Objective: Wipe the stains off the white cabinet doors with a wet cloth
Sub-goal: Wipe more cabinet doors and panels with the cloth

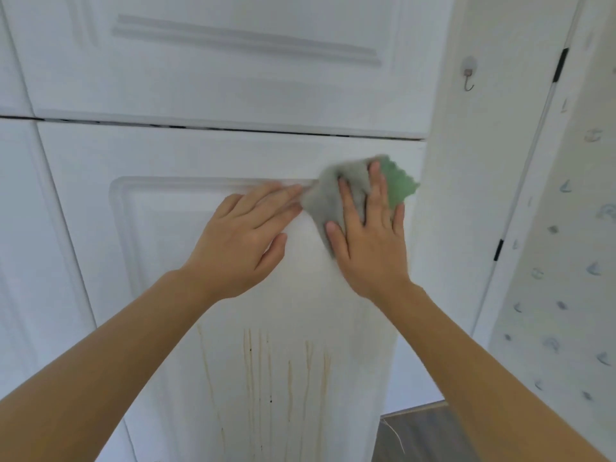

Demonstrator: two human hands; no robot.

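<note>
A white panelled cabinet door (160, 261) fills the view. Brown drip stains (253, 371) run down its lower middle. My right hand (370, 248) lies flat with fingers spread, pressing a grey and green cloth (398, 188) against the door's upper right corner. My left hand (243, 241) rests flat on the door just left of the cloth, fingers together, its fingertips touching the cloth's edge. Much of the cloth is hidden under my right hand.
Another white door (216, 78) sits above, across a thin gap. A white side panel with a small metal hook (469, 80) stands to the right. Further right is a door frame and patterned wall (566, 261). Grey floor (420, 435) shows at the bottom.
</note>
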